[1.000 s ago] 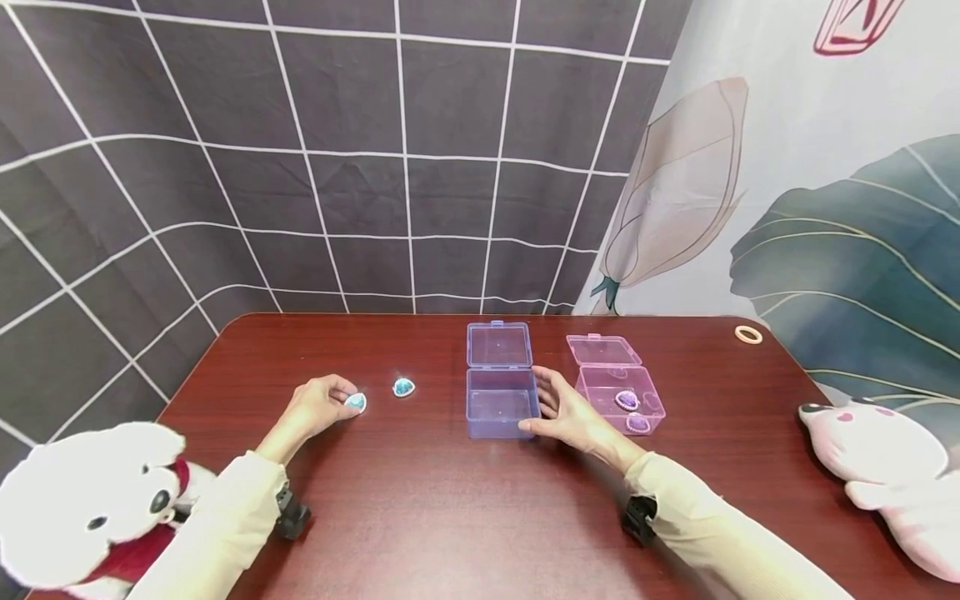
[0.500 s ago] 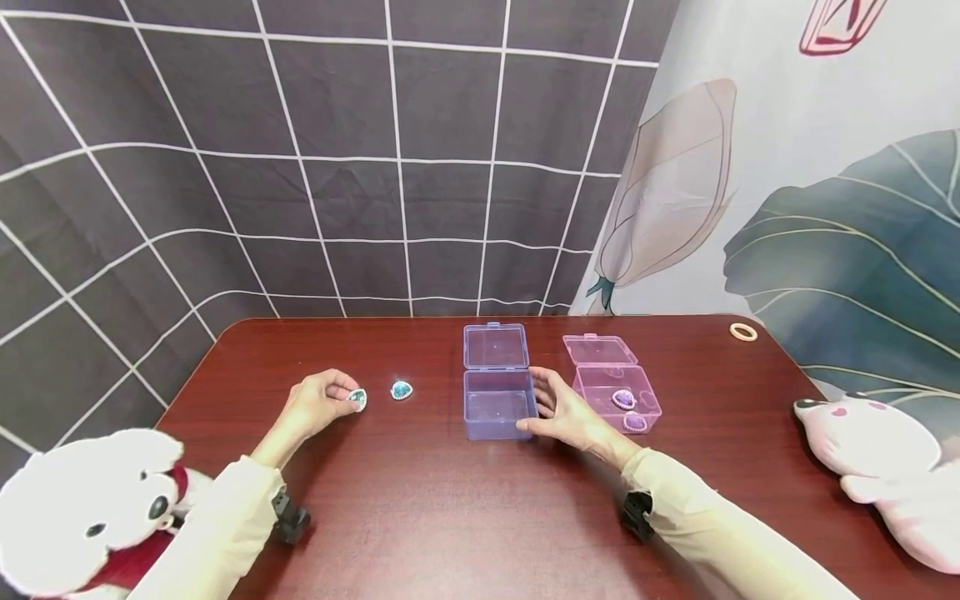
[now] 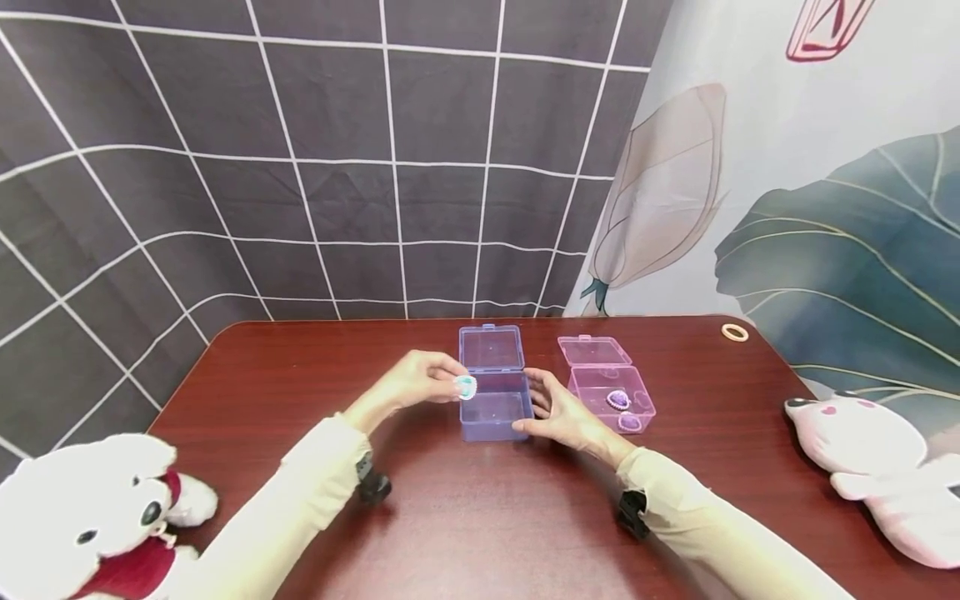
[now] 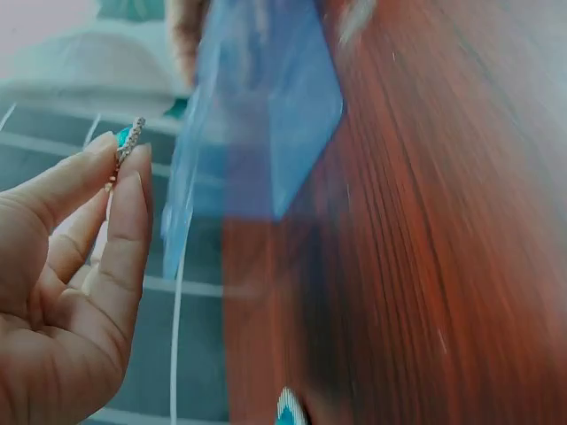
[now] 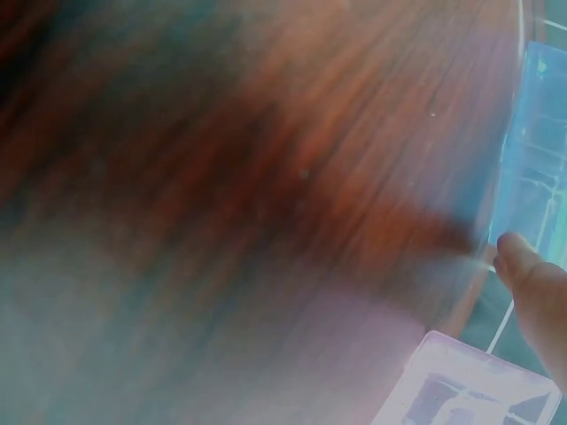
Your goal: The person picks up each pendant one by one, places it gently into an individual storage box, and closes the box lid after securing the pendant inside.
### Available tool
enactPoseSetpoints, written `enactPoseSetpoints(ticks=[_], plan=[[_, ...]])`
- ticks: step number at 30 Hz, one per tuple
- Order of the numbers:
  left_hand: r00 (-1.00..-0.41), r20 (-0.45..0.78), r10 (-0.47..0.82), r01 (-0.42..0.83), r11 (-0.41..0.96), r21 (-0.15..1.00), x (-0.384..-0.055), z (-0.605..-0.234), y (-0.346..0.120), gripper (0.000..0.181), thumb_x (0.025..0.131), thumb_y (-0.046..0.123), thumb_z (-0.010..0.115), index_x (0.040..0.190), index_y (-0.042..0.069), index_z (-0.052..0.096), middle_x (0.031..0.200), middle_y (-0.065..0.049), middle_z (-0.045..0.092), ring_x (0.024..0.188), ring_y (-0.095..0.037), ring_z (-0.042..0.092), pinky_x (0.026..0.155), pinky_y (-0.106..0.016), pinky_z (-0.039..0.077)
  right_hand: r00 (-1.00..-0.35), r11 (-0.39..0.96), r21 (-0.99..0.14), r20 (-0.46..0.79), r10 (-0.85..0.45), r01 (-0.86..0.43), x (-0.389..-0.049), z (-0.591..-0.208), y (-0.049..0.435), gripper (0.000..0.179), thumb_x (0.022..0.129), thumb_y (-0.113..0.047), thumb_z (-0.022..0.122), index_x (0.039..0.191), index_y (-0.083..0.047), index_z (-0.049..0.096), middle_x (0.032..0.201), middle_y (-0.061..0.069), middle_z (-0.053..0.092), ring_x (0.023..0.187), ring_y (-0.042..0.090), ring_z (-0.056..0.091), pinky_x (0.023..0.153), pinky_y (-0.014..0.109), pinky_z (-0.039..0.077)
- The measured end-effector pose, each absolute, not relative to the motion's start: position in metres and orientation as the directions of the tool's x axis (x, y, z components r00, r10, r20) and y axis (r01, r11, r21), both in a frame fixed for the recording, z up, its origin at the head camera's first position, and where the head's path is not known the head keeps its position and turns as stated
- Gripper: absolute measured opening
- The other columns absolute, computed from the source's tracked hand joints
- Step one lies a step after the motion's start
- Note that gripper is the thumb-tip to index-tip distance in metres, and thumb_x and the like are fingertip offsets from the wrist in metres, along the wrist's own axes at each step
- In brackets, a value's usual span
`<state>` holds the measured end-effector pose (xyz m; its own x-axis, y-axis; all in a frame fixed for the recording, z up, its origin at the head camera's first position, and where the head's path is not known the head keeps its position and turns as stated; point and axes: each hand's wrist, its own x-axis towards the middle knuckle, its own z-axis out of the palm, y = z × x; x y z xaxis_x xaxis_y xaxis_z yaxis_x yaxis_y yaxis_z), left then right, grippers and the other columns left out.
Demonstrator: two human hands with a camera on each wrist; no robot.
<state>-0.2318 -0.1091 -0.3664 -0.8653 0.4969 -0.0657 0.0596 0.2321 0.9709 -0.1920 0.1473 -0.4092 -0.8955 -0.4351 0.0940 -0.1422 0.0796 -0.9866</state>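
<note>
Between thumb and fingertips my left hand (image 3: 416,382) pinches a teal gem with a beaded rim (image 3: 466,387), at the left side of an open blue plastic box (image 3: 489,432). In the left wrist view that gem (image 4: 126,142) is seen edge-on, beside the blue box (image 4: 301,106). My right hand (image 3: 562,415) grips the box's right side, thumb at the front corner and fingers along the side wall. A second teal gem (image 4: 289,409) lies on the table in the left wrist view; in the head view the left hand hides it.
Right of the blue box stands an open pink plastic box (image 3: 596,351) with two purple gems (image 3: 618,400) in it. A plush bear (image 3: 90,508) sits at the left, a pink-white plush toy (image 3: 870,467) at the right. A wooden ring (image 3: 735,332) lies at the back right.
My left hand has carried the pinched teal gem rightward from the left part of the table to the blue box. The right hand has stayed on the box.
</note>
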Motion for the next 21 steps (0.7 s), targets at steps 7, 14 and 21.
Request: enactPoseSetpoints(ticks=[7, 14, 21], plan=[[-0.808, -0.143, 0.572, 0.141, 0.423, 0.895, -0.237, -0.367, -0.063, 0.020, 0.077, -0.003, 0.071, 0.096, -0.006, 0.069, 0.083, -0.015, 0.072, 0.066, -0.007, 0.065, 0.067, -0.027, 0.057, -0.897, 0.103, -0.985, 0.078, -0.435, -0.136, -0.192, -0.409, 0.147, 0.082, 0.077, 0.005, 0.070, 0.139, 0.011, 0.017, 0.138, 0.036, 0.030, 0.131, 0.047, 0.032, 0.107, 0.048, 0.029], [-0.772, -0.174, 0.611, 0.259, 0.552, 0.792, -0.237, -0.368, -0.037, 0.014, 0.074, -0.002, 0.074, 0.087, -0.001, 0.071, 0.077, -0.010, 0.072, 0.060, -0.005, 0.063, 0.061, -0.020, 0.055, -0.902, 0.124, -0.983, 0.070, -0.427, -0.135, -0.192, -0.408, 0.148, 0.081, 0.077, 0.005, 0.069, 0.139, 0.010, 0.018, 0.139, 0.035, 0.030, 0.132, 0.046, 0.032, 0.107, 0.048, 0.030], [-0.748, -0.191, 0.636, 0.397, 0.659, 0.639, -0.238, -0.371, -0.027, 0.010, 0.072, 0.004, 0.074, 0.081, 0.008, 0.072, 0.073, -0.001, 0.072, 0.057, 0.000, 0.056, 0.058, -0.014, 0.048, -0.901, 0.112, -0.987, 0.059, -0.429, -0.118, -0.192, -0.409, 0.148, 0.081, 0.077, 0.006, 0.069, 0.139, 0.010, 0.017, 0.140, 0.035, 0.029, 0.132, 0.045, 0.032, 0.108, 0.046, 0.031]])
